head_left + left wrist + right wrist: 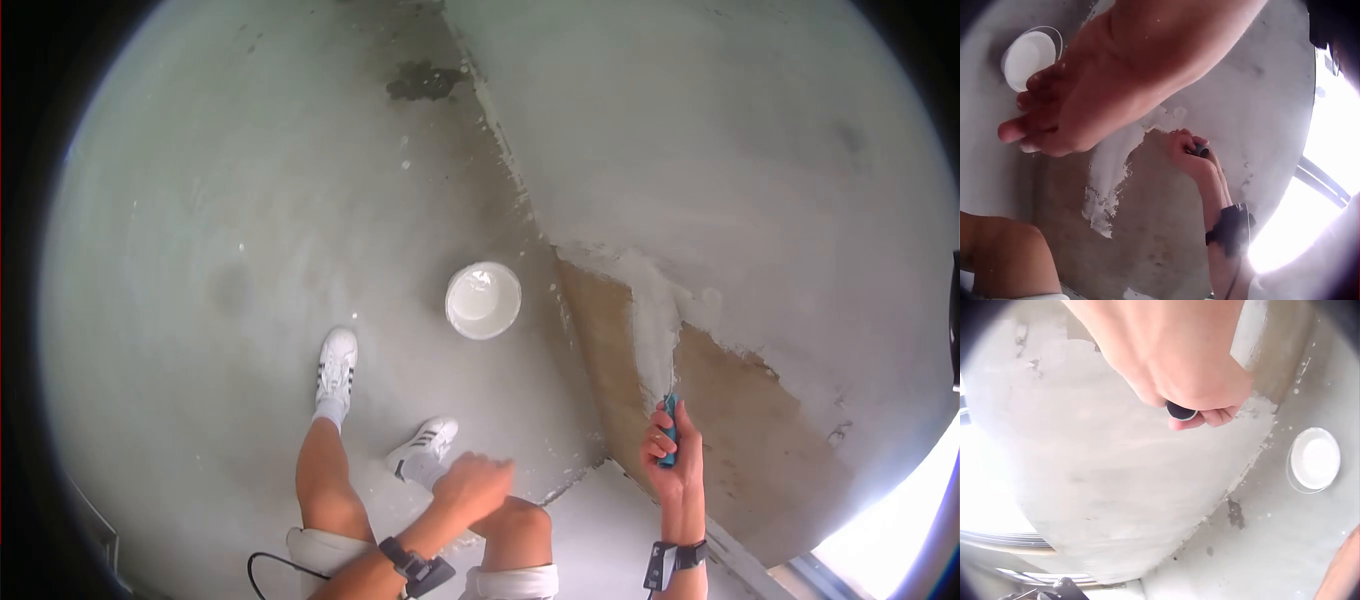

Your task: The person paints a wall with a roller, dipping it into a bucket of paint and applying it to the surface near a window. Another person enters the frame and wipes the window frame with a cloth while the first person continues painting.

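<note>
Your right hand (677,455) is gripping the blue handle (668,461) of a tool, fingers wrapped around it; its working end is not showing clearly. You are keeping the handle near the lower end of a white strip (655,320) crossing the brown patch (740,430) on the wall (790,200), presumably so the tool is bearing on that strip; contact cannot be confirmed. Your left hand (475,488) is hanging above your knee, fingers loosely bent, holding nothing visible; it is probably staying free because the tool is needing only one hand.

One bucket (483,336) is standing upright on the floor (250,250), left of the wall and farther out than your shoes (338,362), likely placed there for easy reach. It is containing a white material (478,296); the depth is not showing. A thin wire handle is hanging at its side.
</note>
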Motion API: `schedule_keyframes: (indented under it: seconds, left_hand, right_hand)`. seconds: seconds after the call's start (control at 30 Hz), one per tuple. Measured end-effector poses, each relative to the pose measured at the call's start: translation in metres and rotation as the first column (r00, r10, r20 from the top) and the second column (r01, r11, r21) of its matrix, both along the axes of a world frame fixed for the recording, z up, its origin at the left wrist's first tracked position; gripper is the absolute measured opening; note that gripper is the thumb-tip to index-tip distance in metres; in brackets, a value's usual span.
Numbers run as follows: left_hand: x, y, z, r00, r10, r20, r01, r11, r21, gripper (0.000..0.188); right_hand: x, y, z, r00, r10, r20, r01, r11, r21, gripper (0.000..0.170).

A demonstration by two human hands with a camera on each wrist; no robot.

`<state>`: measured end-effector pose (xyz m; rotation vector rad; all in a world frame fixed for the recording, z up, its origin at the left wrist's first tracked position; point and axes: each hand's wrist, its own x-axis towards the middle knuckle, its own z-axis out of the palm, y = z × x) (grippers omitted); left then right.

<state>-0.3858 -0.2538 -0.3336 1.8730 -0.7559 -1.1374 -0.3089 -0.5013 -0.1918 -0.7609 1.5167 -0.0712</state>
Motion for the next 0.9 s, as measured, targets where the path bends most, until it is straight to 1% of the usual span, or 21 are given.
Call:
schedule_keyframes:
  seconds: [0.03,0.07,0.1,0.17,0.27,0.33,0.37,0.4,0.43,0.47,0.53,0.6,0.63,0.67,0.7,0.73,0.77,0.8,0.83,0.87,0.9]
  left_hand:
    - [-0.001,0.002,-0.001,0.997,0.07,0.03,-0.071,0.996,0.045,0.004]
    - [-0.008,0.005,-0.009,0.986,0.163,0.04,-0.165,0.985,0.043,0.004]
    - [-0.015,0.006,-0.018,0.966,0.253,0.061,-0.255,0.966,0.04,0.005]
    - [-0.023,0.007,-0.036,0.934,0.358,-0.002,-0.353,0.923,0.154,0.009]
    - [-0.018,0.011,-0.065,0.889,0.457,0.003,-0.442,0.858,0.26,0.015]
    - [-0.008,0.009,-0.085,0.861,0.509,-0.009,-0.476,0.812,0.336,0.016]
    - [-0.001,0.009,-0.092,0.845,0.534,-0.031,-0.48,0.783,0.395,0.017]
    - [0.009,0.01,-0.095,0.814,0.58,-0.031,-0.518,0.749,0.413,0.018]
    - [0.018,0.008,-0.097,0.785,0.619,-0.024,-0.552,0.716,0.426,0.02]
    - [0.021,0.002,-0.098,0.738,0.672,-0.058,-0.595,0.689,0.415,0.02]
    - [0.028,-0.01,-0.096,0.612,0.782,-0.116,-0.689,0.6,0.406,0.021]
    - [0.027,-0.037,-0.087,0.547,0.797,-0.258,-0.69,0.603,0.4,0.023]
    - [0.028,-0.055,-0.083,0.51,0.797,-0.324,-0.692,0.604,0.396,0.023]
    - [0.029,-0.078,-0.078,0.401,0.779,-0.482,-0.725,0.591,0.353,0.027]
    - [0.031,-0.104,-0.072,0.284,0.722,-0.631,-0.762,0.57,0.308,0.031]
    - [0.042,-0.135,-0.056,0.155,0.687,-0.71,-0.798,0.511,0.32,0.037]
    - [0.058,-0.165,-0.036,0.029,0.629,-0.777,-0.827,0.451,0.335,0.043]
    - [0.076,-0.189,-0.016,-0.087,0.549,-0.831,-0.779,0.483,0.4,0.049]
    - [0.091,-0.207,0.003,-0.21,0.457,-0.864,-0.722,0.523,0.452,0.055]
    - [0.099,-0.219,0.019,-0.243,0.289,-0.926,-0.709,0.598,0.373,0.059]
    - [0.103,-0.226,0.036,-0.279,0.116,-0.953,-0.701,0.654,0.285,0.064]
  right_hand:
    - [-0.009,-0.02,-0.005,0.998,0.024,0.051,-0.028,0.996,0.079,0.027]
    - [-0.015,-0.034,-0.011,0.994,0.042,0.104,-0.058,0.986,0.156,0.028]
    - [-0.013,-0.037,-0.02,0.995,0.059,0.077,-0.072,0.98,0.185,0.028]
    - [0.0,-0.043,-0.055,0.995,0.086,0.045,-0.094,0.966,0.242,0.028]
    - [0.009,-0.061,-0.128,0.992,0.122,0.035,-0.127,0.948,0.291,0.028]
    - [0.015,-0.074,-0.185,0.975,0.219,0.031,-0.218,0.933,0.287,0.027]
    - [0.022,-0.08,-0.214,0.97,0.243,0.006,-0.235,0.93,0.284,0.026]
    - [0.024,-0.083,-0.237,0.965,0.261,-0.028,-0.243,0.929,0.28,0.026]
    - [0.027,-0.082,-0.256,0.973,0.227,-0.05,-0.204,0.936,0.288,0.026]
    - [0.034,-0.081,-0.269,0.979,0.196,-0.056,-0.171,0.939,0.297,0.027]
    - [0.048,-0.084,-0.276,0.987,0.148,-0.066,-0.118,0.935,0.334,0.027]
    - [0.053,-0.089,-0.266,0.991,0.118,-0.067,-0.083,0.919,0.386,0.027]
    - [0.054,-0.093,-0.247,0.993,0.105,-0.054,-0.073,0.907,0.415,0.027]
    - [0.053,-0.097,-0.225,0.995,0.092,-0.042,-0.064,0.895,0.442,0.027]
    - [0.05,-0.102,-0.199,0.994,0.112,-0.015,-0.093,0.883,0.46,0.027]
    - [0.045,-0.104,-0.167,0.991,0.129,0.017,-0.122,0.872,0.474,0.028]
    - [0.043,-0.102,-0.133,0.996,0.091,0.016,-0.087,0.876,0.474,0.028]
    - [0.04,-0.098,-0.099,0.999,0.049,0.016,-0.051,0.881,0.471,0.028]
    - [0.036,-0.096,-0.071,0.999,0.039,0.036,-0.052,0.878,0.475,0.029]
    - [0.03,-0.093,-0.046,0.998,0.036,0.05,-0.056,0.873,0.484,0.03]
    - [0.023,-0.088,-0.026,0.998,0.054,0.033,-0.063,0.905,0.42,0.031]
